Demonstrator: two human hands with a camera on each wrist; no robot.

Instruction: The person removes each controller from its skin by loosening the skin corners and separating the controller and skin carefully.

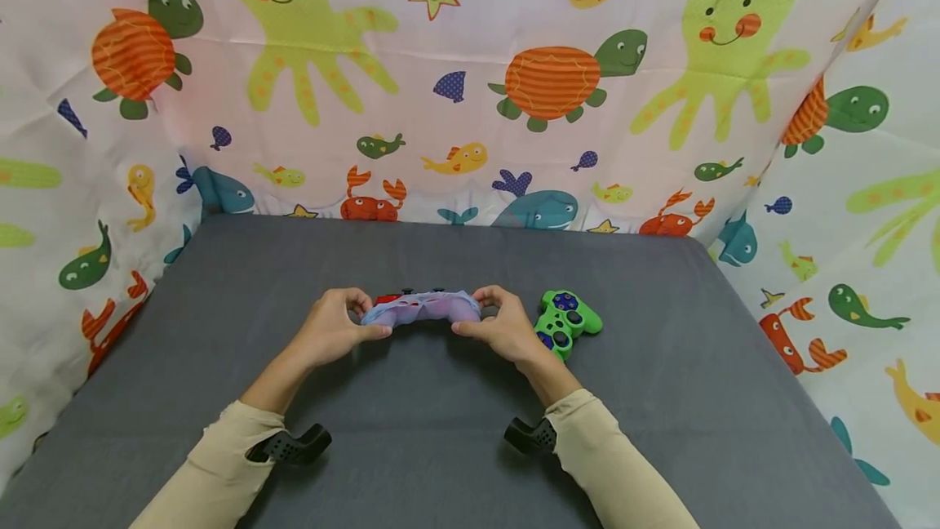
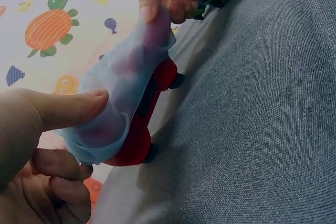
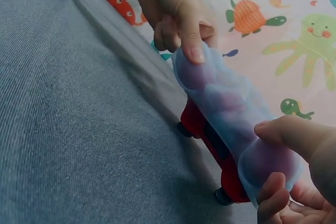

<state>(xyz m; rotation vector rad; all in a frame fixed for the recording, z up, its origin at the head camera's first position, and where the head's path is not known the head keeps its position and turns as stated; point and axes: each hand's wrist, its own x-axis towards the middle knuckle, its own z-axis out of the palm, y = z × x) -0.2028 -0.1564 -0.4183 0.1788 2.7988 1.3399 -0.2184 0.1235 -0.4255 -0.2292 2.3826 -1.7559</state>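
If either pinch slackens, the translucent cover point(image 1: 422, 308) could slip off the red game controller point(image 2: 134, 142), I'd say, or both could drop. The left hand point(image 1: 336, 326) and right hand point(image 1: 507, 325) pinch the covered ends above the tabletop point(image 1: 419, 464); its long axis runs side to side, thumbsticks point(image 1: 407, 291) toward the printed cloth point(image 1: 411, 125).

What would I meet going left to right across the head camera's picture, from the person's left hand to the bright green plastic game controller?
Left hand → translucent blue-purple game controller cover → right hand → bright green plastic game controller.
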